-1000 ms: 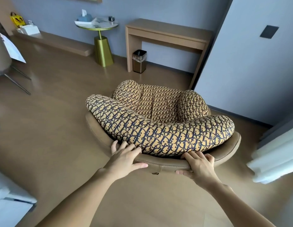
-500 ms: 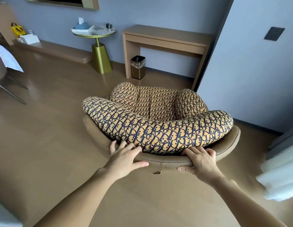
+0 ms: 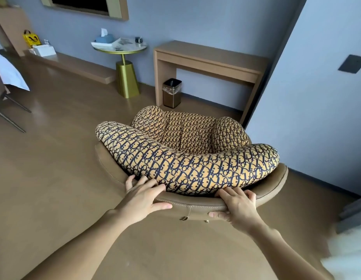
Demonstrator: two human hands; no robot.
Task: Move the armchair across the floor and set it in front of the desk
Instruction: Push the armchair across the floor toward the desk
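The armchair [image 3: 187, 160] has a tan leather shell and yellow cushions with a dark pattern. It stands on the floor in the middle of the view, its seat facing the wooden desk [image 3: 208, 59] at the far wall. My left hand [image 3: 142, 197] grips the top rim of the chair back on the left. My right hand [image 3: 237, 207] grips the same rim on the right, thumb under the edge. A stretch of bare floor lies between chair and desk.
A small metal bin [image 3: 172, 92] stands under the desk's left end. A round gold side table [image 3: 123, 57] with tissues and papers is left of the desk. A grey wall corner [image 3: 276, 77] juts out on the right. Another chair's legs [image 3: 8, 112] show at far left.
The armchair has slid toward the desk with both hands still on its back rim. The view has followed forward, so desk and bin look closer.
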